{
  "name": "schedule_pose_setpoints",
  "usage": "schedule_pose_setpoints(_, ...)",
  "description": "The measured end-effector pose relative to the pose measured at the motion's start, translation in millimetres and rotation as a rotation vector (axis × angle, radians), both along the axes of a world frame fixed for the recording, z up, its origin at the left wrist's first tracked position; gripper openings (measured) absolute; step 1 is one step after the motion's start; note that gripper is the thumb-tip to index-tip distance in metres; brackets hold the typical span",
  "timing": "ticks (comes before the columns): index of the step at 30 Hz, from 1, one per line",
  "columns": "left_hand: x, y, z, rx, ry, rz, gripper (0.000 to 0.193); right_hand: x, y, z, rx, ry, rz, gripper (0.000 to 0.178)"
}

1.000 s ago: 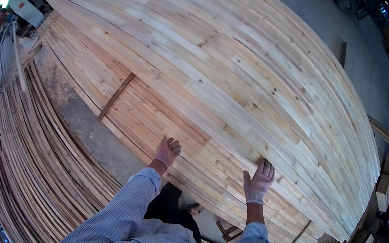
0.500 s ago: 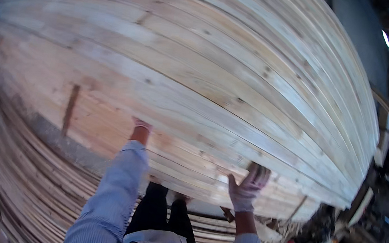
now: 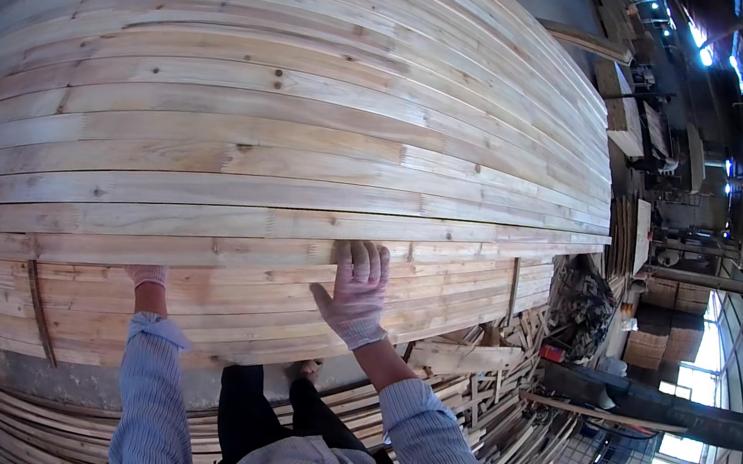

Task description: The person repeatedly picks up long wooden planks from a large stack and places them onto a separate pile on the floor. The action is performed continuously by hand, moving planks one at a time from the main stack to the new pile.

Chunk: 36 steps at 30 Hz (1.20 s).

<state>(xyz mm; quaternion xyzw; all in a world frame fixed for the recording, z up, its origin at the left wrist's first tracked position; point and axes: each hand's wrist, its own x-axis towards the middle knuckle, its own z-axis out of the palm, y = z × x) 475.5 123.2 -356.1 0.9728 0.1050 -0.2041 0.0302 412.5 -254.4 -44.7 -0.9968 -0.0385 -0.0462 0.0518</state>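
A large stack of pale wooden boards (image 3: pixel 274 110) fills the view in front of me, its long boards lying side by side on top. My left hand (image 3: pixel 149 276), in a light glove, is at the near side of the stack, below the edge of the nearest top board. Its fingers are hidden. Farther right, my right hand (image 3: pixel 356 293) reaches up that same side with fingers stretched out and thumb apart. Its glove is pale with pinkish stains, and its fingertips touch the near top board (image 3: pixel 296 224).
Thin wooden strips (image 3: pixel 42 313) run down the stack's near side. Long loose slats (image 3: pixel 17 414) lie on the floor behind my legs. Scrap wood (image 3: pixel 483 383) is piled at the right, near a dark beam (image 3: pixel 653 406) and brown stacks (image 3: pixel 668 324).
My view has swung to the right, showing more of the shed. Both hands remain at the stack's near side, and my right hand now reaches to the top board's edge.
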Motion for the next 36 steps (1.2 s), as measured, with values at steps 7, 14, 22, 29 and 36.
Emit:
schedule_pose_setpoints(7, 4, -9, 34, 0.091, 0.261, -0.001, 0.056, 6, -6, 2, 0.055, 0.003, 0.012, 0.088)
schedule_pose_setpoints(14, 9, -7, 21, 0.114, 0.357, -0.017, 0.06, 5, -4, 0, 0.044, -0.053, 0.004, 0.087)
schedule_pose_setpoints(22, -14, -16, 14, 0.044, 0.226, -0.023, 0.062, 0, -8, -4, 0.101, -0.078, -0.013, 0.08)
schedule_pose_setpoints(29, -49, -1, 10, -0.2, 0.217, -0.047, 0.061, -15, -8, -3, 0.059, -0.038, -0.007, 0.078)
schedule_pose_setpoints(36, -117, -15, 73, -2.249, -0.004, 1.617, 0.051, -39, -11, 5, -0.009, -0.032, -0.017, 0.077)
